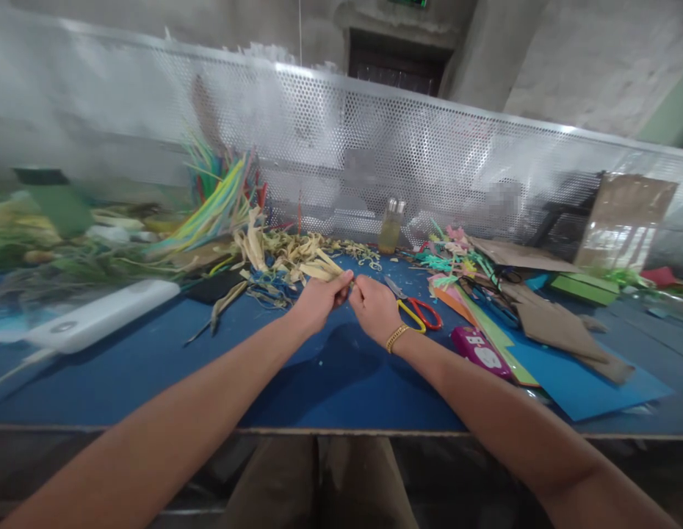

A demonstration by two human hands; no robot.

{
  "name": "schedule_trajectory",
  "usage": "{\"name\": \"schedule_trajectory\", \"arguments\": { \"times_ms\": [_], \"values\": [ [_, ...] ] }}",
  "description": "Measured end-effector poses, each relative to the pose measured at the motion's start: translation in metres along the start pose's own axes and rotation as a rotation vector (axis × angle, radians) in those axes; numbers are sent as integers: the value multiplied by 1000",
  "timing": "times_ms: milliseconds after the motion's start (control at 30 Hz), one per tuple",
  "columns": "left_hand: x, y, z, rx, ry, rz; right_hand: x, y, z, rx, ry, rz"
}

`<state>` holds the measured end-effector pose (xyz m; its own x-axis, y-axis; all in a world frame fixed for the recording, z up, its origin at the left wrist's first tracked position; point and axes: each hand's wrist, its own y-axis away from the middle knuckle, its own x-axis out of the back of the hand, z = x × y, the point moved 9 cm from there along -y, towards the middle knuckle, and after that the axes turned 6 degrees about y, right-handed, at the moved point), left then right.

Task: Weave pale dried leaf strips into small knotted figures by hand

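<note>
My left hand and my right hand meet above the middle of the blue table. The left pinches the end of a pale, dry husk-like strip, which sticks out toward the back left. Curled fingers of my right hand press at the same end; the part between the hands is mostly hidden. A gold chain bracelet circles my right wrist. Right beside that hand lie scissors with red and yellow handles. Behind the left hand is a heap of dry husks with blue strands.
A white power strip lies at left. Colourful pipe cleaners stand behind it. A small glass bottle is at the back, before a perforated metal screen. Cardboard, blue paper and a purple packet lie at right.
</note>
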<state>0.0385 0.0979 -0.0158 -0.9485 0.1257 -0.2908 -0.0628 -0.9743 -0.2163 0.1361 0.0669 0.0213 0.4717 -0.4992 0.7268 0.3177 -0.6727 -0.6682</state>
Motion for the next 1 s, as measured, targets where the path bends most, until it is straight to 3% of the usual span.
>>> {"name": "schedule_trajectory", "arguments": {
  "times_ms": [67, 133, 367, 467, 600, 733, 833, 1000],
  "values": [
    [0, 2, 16, -160, -113, 30, -4, -1, 4, -65, -92, -33],
    [-3, 4, 23, -226, -161, 19, -5, 0, 1, -51, -174, -52],
    [5, -1, -2, 8, -7, 79, 0, 5, -2, 68, -233, -35],
    [1, 1, -3, 76, 74, 0, -12, 3, 10, -17, -476, -79],
    [-15, 7, 2, 143, 111, -194, -29, 6, 26, -234, -841, -156],
    [-14, 6, 4, 138, 121, -214, -37, 13, 21, -324, -1060, -279],
    [-10, 3, 3, 117, 116, -185, -37, 15, 18, -324, -1037, -328],
    [0, 0, 2, 89, 20, -90, -18, 9, 15, -149, -680, -255]
  ]
}}
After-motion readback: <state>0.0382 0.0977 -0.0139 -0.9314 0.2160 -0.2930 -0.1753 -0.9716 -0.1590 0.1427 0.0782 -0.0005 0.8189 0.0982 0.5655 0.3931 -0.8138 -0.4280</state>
